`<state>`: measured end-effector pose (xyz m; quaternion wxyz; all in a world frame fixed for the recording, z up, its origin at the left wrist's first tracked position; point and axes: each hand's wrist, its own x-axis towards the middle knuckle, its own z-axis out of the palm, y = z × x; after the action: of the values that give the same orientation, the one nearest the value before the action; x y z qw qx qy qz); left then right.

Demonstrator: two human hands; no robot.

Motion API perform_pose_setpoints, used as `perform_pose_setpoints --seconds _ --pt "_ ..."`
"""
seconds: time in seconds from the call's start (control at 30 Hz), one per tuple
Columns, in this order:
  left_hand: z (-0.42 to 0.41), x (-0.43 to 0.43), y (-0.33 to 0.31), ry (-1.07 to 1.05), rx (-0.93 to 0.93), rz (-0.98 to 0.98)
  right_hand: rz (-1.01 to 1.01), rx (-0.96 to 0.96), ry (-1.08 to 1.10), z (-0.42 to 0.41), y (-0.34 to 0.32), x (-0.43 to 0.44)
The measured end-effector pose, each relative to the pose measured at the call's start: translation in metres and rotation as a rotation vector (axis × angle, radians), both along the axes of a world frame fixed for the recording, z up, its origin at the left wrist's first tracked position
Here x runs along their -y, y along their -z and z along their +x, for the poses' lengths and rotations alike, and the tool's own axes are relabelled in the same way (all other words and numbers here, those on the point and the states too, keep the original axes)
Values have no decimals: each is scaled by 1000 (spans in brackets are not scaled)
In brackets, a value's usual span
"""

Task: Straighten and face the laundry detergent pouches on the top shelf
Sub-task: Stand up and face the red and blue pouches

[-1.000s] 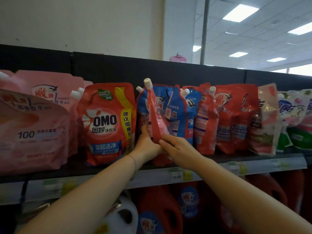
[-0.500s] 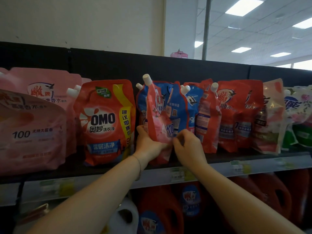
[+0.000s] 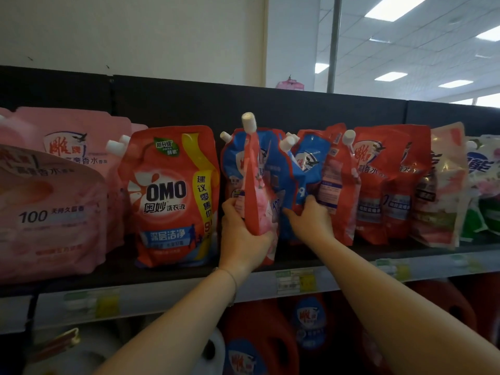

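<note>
A row of detergent pouches stands on the top shelf (image 3: 173,277). My left hand (image 3: 240,234) grips the lower part of a red-and-pink pouch (image 3: 257,190) that stands edge-on, its white cap at the top. Behind it sits a blue pouch (image 3: 232,163). My right hand (image 3: 308,220) holds the bottom edge of a second blue pouch (image 3: 308,163), which leans to the right. A red OMO pouch (image 3: 173,196) faces forward to the left of my hands. Red pouches (image 3: 389,180) stand to the right, some of them turned sideways.
Large pink pouches (image 3: 54,201) fill the shelf's left end. A pale pouch (image 3: 443,185) and a white-green pouch (image 3: 484,185) stand at the right. Price tags (image 3: 295,280) run along the shelf edge. Red jugs (image 3: 259,342) stand on the shelf below.
My right hand has let go of the red-and-pink pouch and moved right onto the leaning blue pouch. My left hand now holds the red-and-pink pouch alone.
</note>
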<state>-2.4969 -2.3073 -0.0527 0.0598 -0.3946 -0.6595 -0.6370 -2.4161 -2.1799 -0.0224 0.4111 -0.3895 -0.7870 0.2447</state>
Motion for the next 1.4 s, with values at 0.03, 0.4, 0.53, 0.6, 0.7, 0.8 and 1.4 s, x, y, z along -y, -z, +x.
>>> perform_pose_setpoints --seconds 0.03,0.4,0.53,0.6,0.7,0.8,1.4 --pt "3 1 0 -27 -24 5 21 -2 -28 -3 1 1" --pt "1 15 -8 -182 94 123 -617 -293 -454 -56 -11 33" --pt "1 17 -10 -181 125 143 -859 -402 -674 -64 -7 39" --pt "0 20 -10 -163 126 156 -819 -409 -707 -61 -9 41" --pt "0 25 -8 -102 123 191 -742 -398 -678 -57 -15 40" --pt "5 28 -8 -54 119 270 -586 -308 -569 -51 -23 41" --pt "21 -38 -27 550 101 -119 4 -596 96 36 -8 -1"
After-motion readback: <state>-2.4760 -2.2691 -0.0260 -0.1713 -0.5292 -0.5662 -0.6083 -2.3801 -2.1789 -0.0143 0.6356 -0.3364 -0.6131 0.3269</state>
